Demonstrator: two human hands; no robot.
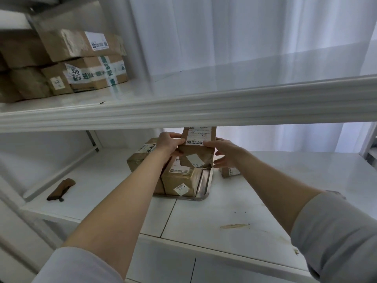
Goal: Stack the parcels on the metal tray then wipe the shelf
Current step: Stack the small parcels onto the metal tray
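Nearest, two grey sleeves (334, 237) end at bare forearms that reach in under the upper shelf. Below the right forearm, the shelf (204, 217) carries a brown smear (234, 226) close to its front edge. Open white surface runs wide to the right of that arm. Out to the left of the left forearm, a brown thing (61, 189) lies near the shelf's side rail. I cannot tell what it is.

Between the forearms sits the tray (205, 186), its rounded near corner and raised right rim showing. The front parcel (179, 180) stands in it under the hands, with a gap between it and the right rim. The left parcel (140, 158) is under the left wrist.

The left hand (171, 144) and right hand (226, 152) are apart, each clamped on one side of the top parcel (197, 148), thumbs on its near face. This parcel stands upright over the front parcel. Whether it rests on it I cannot tell. Its top edge is hidden behind the lip of the upper shelf (183, 107), so headroom there is tight.

Just under the right hand's fingers, a small parcel (230, 171) sits on the shelf outside the tray.

Farther up and left of the hands, upper parcels (81, 64) are piled on the upper shelf. A white curtain (224, 27) hangs behind.
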